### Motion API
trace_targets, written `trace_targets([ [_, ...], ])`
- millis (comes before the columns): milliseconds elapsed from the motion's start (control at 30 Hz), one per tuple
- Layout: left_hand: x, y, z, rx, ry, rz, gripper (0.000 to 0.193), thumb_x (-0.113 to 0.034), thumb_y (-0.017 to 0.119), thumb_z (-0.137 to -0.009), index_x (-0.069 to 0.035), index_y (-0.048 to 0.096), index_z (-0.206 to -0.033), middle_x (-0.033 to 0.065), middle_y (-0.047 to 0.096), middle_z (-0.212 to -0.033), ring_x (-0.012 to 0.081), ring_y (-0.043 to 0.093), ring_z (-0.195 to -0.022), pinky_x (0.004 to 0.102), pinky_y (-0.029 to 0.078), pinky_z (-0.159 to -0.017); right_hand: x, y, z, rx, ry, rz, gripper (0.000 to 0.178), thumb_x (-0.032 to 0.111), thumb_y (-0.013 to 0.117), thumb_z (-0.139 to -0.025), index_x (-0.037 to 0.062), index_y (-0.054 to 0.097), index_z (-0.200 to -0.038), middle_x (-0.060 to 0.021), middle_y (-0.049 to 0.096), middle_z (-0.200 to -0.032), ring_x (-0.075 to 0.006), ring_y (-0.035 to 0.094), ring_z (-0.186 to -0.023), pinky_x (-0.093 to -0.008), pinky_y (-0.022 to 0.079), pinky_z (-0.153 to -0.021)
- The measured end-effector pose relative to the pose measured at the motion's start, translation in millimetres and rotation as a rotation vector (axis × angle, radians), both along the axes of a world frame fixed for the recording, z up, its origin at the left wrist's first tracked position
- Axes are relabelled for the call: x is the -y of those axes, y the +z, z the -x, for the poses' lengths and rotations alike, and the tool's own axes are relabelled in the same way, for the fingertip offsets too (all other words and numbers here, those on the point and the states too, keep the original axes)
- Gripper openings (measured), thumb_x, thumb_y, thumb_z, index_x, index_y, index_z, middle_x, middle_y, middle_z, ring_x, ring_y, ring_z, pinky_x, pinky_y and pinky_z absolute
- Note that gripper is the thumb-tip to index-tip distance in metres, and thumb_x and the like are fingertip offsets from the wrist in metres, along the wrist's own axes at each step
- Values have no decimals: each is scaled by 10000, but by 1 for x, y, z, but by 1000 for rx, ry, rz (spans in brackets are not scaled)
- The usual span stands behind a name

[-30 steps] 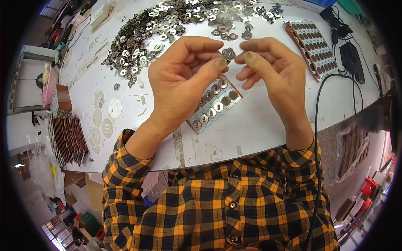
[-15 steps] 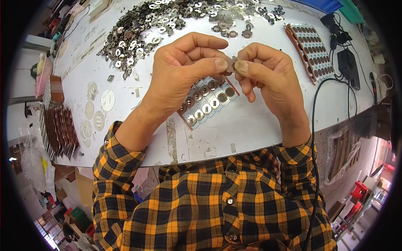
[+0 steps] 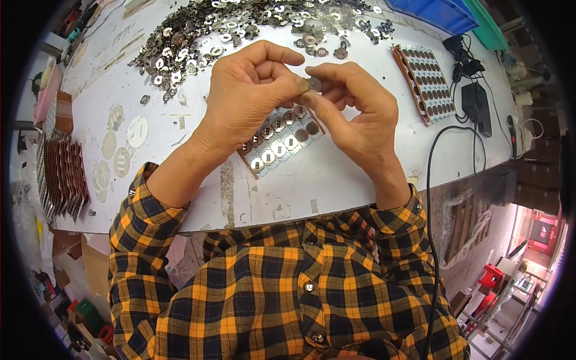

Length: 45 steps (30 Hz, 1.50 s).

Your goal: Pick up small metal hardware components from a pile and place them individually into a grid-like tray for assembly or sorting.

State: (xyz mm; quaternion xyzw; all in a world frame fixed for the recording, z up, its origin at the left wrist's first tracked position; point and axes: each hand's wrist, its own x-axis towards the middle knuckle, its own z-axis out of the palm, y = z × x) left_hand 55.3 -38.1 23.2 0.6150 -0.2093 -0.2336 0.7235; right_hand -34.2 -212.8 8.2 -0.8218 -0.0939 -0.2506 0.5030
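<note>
Above the table my hands meet fingertip to fingertip. My right hand [image 3: 360, 111] pinches a small round metal disc [image 3: 313, 84] between thumb and index finger. My left hand [image 3: 249, 99] is closed in a pinch at the disc's left edge, its thumb and fingertips touching it; part of the disc is hidden by the fingers. Beneath the hands lies a light-blue panel [image 3: 278, 157] with rows of round cells. Several cells hold shiny slotted metal pieces [image 3: 268, 157], while two near its right end show plain dark discs [image 3: 312, 128]. My left hand covers the panel's upper left part.
A large heap of loose metal pieces [image 3: 180, 54] spreads over the table's far side. Stacked panels [image 3: 429, 84] lie at right, beside a black power adapter [image 3: 476, 108] and its cable. Brown-edged panels [image 3: 63, 174] stand stacked at left. A blue bin [image 3: 435, 13] sits far right.
The whole view has shifted, so the table appears further left. My right index finger now stretches over the disc, where it was curled before. The disc shows more of its flat face.
</note>
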Motion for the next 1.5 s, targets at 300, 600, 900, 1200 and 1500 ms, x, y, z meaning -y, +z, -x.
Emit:
trace_targets([
  [300, -3, -9, -13, 151, -145, -33, 267, -86, 736, -987, 32, 657, -1213, 46, 725, -992, 79, 702, -865, 218, 597, -773, 0, -1, -3, 124, -46, 197, 250, -37, 778, -889, -49, 721, -1133, -67, 710, -945, -93, 679, -727, -206, 539, -616],
  [600, 1, -15, -11, -23, -65, 93, 239, -51, 711, -976, 65, 657, -1178, 117, 761, -968, 147, 751, -839, 258, 626, -754, -2, 7, 4, -167, -96, -319, 148, 45, 711, -1002, -71, 713, -1093, -90, 722, -898, -98, 671, -690, -218, 548, -560],
  [900, 5, -15, -6, -41, -45, 159, 273, -3, 733, -925, 83, 644, -1168, 130, 759, -945, 154, 754, -828, 265, 639, -768, -9, 5, 3, -105, -69, -202, 129, 57, 748, -981, -45, 708, -1049, -41, 712, -861, -59, 641, -656, -169, 494, -523],
  [1200, 8, -13, 2, 498, 101, -114, 225, 35, 714, -892, -2, 658, -1107, 21, 696, -966, 76, 672, -932, 234, 564, -858, -16, 12, 3, -345, -95, -414, 136, 92, 732, -985, -20, 680, -927, -45, 665, -747, -58, 579, -532, -206, 433, -429],
  [1500, 6, -19, -5, 344, 96, -116, 196, 11, 712, -905, -3, 663, -1094, 32, 705, -938, 75, 679, -823, 235, 573, -776, 0, 14, -1, -465, 10, -821, 205, 137, 735, -956, 34, 648, -802, -18, 606, -665, -64, 519, -486, -221, 379, -395],
])
